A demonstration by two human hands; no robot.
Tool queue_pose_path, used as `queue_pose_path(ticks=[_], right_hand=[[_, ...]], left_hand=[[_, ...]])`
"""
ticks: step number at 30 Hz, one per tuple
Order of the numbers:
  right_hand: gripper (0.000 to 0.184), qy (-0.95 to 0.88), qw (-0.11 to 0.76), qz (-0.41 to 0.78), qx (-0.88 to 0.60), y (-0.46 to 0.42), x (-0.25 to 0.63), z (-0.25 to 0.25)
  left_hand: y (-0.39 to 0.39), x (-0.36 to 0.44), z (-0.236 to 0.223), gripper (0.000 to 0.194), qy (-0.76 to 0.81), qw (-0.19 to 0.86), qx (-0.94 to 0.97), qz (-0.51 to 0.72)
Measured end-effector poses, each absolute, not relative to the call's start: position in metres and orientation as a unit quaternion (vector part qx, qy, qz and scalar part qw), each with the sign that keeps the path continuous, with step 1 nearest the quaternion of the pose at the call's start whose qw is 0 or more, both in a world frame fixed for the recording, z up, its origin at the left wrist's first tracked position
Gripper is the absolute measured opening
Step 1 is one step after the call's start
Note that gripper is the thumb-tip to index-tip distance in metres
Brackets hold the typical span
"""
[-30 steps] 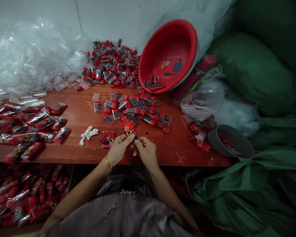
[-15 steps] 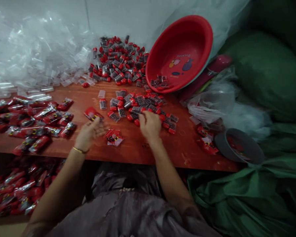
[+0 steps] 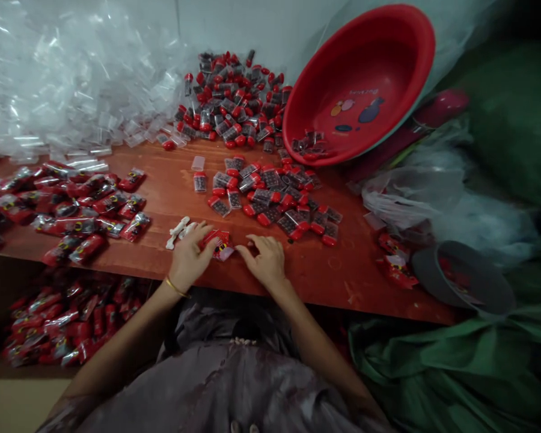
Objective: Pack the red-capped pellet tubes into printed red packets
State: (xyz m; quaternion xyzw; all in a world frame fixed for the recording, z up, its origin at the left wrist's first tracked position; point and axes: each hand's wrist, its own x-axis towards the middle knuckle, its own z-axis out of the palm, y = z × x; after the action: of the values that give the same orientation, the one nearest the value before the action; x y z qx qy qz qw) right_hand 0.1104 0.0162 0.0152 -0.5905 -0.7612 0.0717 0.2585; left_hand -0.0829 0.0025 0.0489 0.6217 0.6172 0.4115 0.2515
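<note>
My left hand [image 3: 190, 257], with a yellow bracelet at the wrist, has its thumb and fingers at the left edge of a flat red printed packet [image 3: 223, 245]. Its fingers partly cover that packet. White knobbly pieces [image 3: 178, 232] show beyond the same hand; how they are held is hidden. Close to the packet's right corner, my right hand [image 3: 267, 258] has its thumb and fingers apart, with nothing visible between them. Just behind lie small clear containers [image 3: 262, 197] with red caps and dark contents.
Filled red wrappers [image 3: 94, 207] lie at left, with more on a lower shelf [image 3: 67, 325]. Clear empty tubes [image 3: 85, 90] heap at back left, beside a capped-container pile [image 3: 234, 96]. A tilted red basin [image 3: 365, 72], plastic bags [image 3: 415, 186] and a grey bowl [image 3: 464, 279] stand right.
My right hand has left the containers and moved down beside the flat packet. My left hand has moved right to that packet. The white pieces have come into sight. The view has shifted slightly.
</note>
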Motion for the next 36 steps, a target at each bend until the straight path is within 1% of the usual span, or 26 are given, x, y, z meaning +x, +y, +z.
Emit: queue_pose_path(ticks=[2, 4, 7, 9, 11, 16, 19, 23, 27, 29, 31, 33, 36], right_hand=[[0.040, -0.750, 0.246, 0.118, -0.602, 0.013, 0.094, 0.017], [0.035, -0.744, 0.229, 0.142, -0.612, 0.015, 0.085, 0.018], [0.021, -0.750, 0.211, 0.162, -0.606, 0.024, 0.084, 0.019], [0.018, -0.753, 0.211, 0.164, -0.602, 0.030, 0.086, 0.020], [0.018, -0.751, 0.217, 0.156, -0.604, 0.034, 0.089, 0.020], [0.026, -0.743, 0.228, 0.148, -0.611, 0.042, 0.094, 0.016], [0.024, -0.721, 0.266, 0.166, -0.618, 0.045, 0.097, 0.011], [0.028, -0.681, 0.368, 0.181, -0.607, 0.049, 0.105, 0.008], [0.032, -0.620, 0.458, 0.232, -0.594, 0.054, 0.115, 0.008], [0.034, -0.583, 0.482, 0.255, -0.602, 0.055, 0.117, 0.009], [0.035, -0.561, 0.500, 0.262, -0.605, 0.053, 0.116, 0.012], [0.035, -0.558, 0.509, 0.267, -0.598, 0.048, 0.114, 0.015], [0.036, -0.575, 0.504, 0.267, -0.587, 0.040, 0.111, 0.019]], left_hand=[[-0.009, -0.075, 0.036, 0.035, 0.623, 0.165, 0.679, 0.352], [-0.014, -0.077, 0.026, 0.040, 0.630, 0.119, 0.704, 0.307], [-0.013, -0.083, 0.017, 0.046, 0.627, 0.095, 0.725, 0.268], [-0.008, -0.083, 0.014, 0.049, 0.625, 0.085, 0.733, 0.256], [-0.004, -0.080, 0.014, 0.049, 0.630, 0.077, 0.732, 0.245], [0.003, -0.070, 0.020, 0.046, 0.652, 0.069, 0.728, 0.201], [0.003, -0.068, 0.024, 0.046, 0.657, 0.062, 0.730, 0.176], [0.002, -0.067, 0.028, 0.043, 0.660, 0.051, 0.729, 0.173], [-0.001, -0.061, 0.042, 0.044, 0.660, 0.035, 0.715, 0.228], [0.000, -0.055, 0.050, 0.046, 0.644, 0.058, 0.706, 0.288], [0.005, -0.047, 0.057, 0.048, 0.621, 0.128, 0.692, 0.346], [0.013, -0.038, 0.060, 0.047, 0.600, 0.247, 0.651, 0.394], [0.028, -0.023, 0.057, 0.041, 0.571, 0.452, 0.516, 0.451]])
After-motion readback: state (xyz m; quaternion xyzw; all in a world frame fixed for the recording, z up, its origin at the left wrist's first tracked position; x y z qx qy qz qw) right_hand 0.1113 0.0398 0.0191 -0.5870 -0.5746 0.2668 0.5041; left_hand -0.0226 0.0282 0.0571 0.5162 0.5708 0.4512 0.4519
